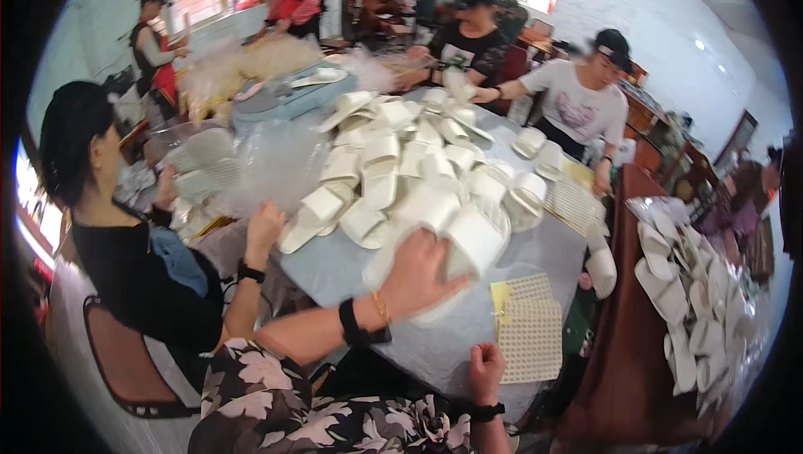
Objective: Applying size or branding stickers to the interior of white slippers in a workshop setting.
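Observation:
A heap of white slide slippers (381, 153) covers the middle of the grey table (335, 266). At its near edge, my left hand (414, 278) is closed on a pair of white slippers (475, 238); both hand and pair are slightly blurred. Its thumb points right, and its fingertips are partly hidden against the slippers. My right hand (486, 373) is at the near edge of the table, fingers curled and pressed together. Anything in them is too small to make out. Just beside it lie sheets of small stickers (531, 337) on a yellowish backing.
Another sticker sheet (577, 203) lies farther right, beside a person in a white shirt (581, 103). At the left sits a person in black (142, 262) near clear plastic bags (276, 161). More slippers (698, 312) are piled on a brown surface at right. Other people work farther back.

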Motion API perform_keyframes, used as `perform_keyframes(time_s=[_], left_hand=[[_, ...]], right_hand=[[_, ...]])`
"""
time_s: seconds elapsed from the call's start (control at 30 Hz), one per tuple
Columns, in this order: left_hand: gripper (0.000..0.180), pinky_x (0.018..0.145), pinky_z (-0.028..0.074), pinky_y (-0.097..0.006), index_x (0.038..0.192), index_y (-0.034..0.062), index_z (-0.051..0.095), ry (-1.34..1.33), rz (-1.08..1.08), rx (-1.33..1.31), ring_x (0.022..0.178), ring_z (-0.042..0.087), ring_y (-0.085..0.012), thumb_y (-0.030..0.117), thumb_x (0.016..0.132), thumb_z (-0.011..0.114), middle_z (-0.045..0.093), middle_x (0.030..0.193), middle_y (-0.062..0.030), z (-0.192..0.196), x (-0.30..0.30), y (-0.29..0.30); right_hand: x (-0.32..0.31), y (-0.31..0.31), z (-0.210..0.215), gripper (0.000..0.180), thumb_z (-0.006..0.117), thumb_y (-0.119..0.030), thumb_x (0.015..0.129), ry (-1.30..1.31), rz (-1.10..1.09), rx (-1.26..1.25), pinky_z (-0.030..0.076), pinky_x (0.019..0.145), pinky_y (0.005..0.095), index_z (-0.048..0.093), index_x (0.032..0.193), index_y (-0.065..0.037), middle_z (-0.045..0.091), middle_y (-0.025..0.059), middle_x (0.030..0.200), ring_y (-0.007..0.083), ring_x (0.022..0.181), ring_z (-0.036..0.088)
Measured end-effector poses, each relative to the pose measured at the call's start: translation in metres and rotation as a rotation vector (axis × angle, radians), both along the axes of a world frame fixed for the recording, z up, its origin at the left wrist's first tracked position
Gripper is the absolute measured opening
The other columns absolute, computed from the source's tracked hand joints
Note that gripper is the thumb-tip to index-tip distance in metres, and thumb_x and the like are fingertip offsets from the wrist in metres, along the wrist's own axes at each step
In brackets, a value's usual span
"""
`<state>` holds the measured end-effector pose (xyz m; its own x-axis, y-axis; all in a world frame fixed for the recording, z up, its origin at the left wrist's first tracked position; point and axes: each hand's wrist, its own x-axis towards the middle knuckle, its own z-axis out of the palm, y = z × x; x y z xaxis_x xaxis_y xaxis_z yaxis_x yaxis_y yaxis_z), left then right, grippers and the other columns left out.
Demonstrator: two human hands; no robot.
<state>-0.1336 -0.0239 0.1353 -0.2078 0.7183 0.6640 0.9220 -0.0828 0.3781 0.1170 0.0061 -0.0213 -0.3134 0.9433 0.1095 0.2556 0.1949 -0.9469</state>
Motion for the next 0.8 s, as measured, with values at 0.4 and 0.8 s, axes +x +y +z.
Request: perform_keyframes(time_s=[0.4, 0.8], left_hand=[[0.060, 0.110, 0.028, -0.053, 0.133, 0.0037, 0.052, 0.204, 0.041, -0.251, 0.133, 0.034, -0.0477, 0.030, 0.082, 0.069, 0.041, 0.144, -0.0261, -0.052, -0.050, 0.063], [0.056, 0.111, 0.027, -0.052, 0.128, 0.0008, 0.054, -0.163, -0.164, -0.409, 0.133, 0.036, -0.0430, 0.030, 0.082, 0.069, 0.046, 0.140, -0.0219, -0.179, 0.041, -0.052]], right_hand=[[0.018, 0.011, 0.015, 0.012, 0.066, -0.014, 0.089, -0.018, 0.054, -0.072, 0.046, 0.061, 0.0264, 0.067, 0.091, -0.002, 0.064, 0.0058, 0.072, 0.0096, 0.068, 0.059], [0.224, 0.176, 0.141, 0.025, 0.063, -0.015, 0.088, 0.271, -0.521, -0.103, 0.044, 0.054, 0.0238, 0.060, 0.109, -0.001, 0.059, 0.0013, 0.077, 0.0089, 0.062, 0.055]])
